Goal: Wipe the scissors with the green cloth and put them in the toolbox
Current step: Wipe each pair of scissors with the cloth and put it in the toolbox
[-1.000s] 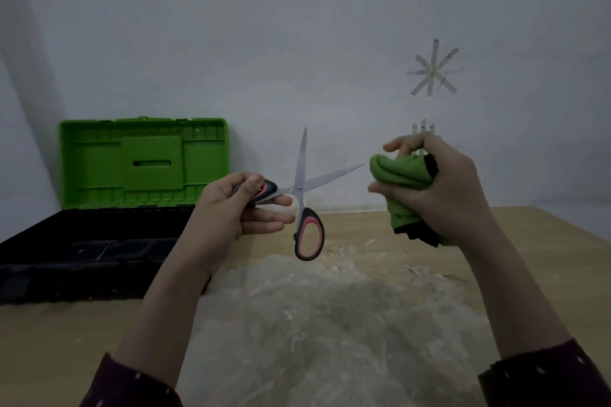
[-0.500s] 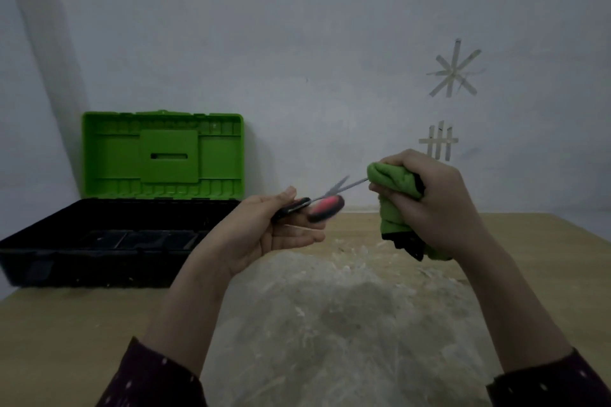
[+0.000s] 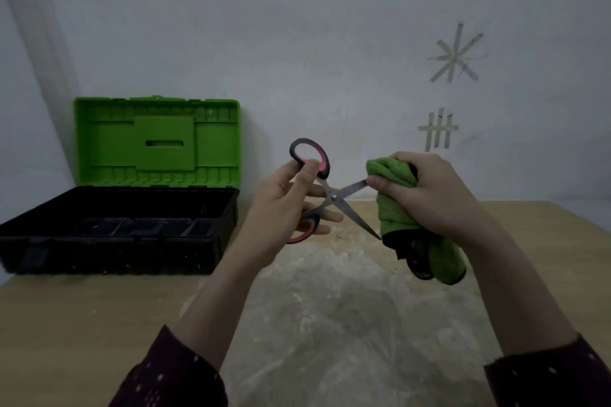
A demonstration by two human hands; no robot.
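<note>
- The left hand grasps the scissors by the red-and-black handles. The thumb lies over the upper loop and the fingers curl round the lower one.
- The scissors are held in the air above the table, between the two hands, with the blades spread apart.
- The upper blade points up and to the right, and its tip meets the green cloth just beside the right thumb.
- The lower blade points down and to the right. Its tip reaches the edge of the cloth; whether it touches cannot be told.
- The right hand is clenched round the bunched cloth, and a fold of it hangs below the fist.
- The toolbox stands open on the left part of the table, well apart from the scissors. Its green lid is upright against the wall, and its black tray shows several small compartments.
- A pale, whitish patch covers the table below the hands.
- Two tape marks are stuck on the wall at the right: a star above a grid.
- Both sleeves are dark with pale dots.
</note>
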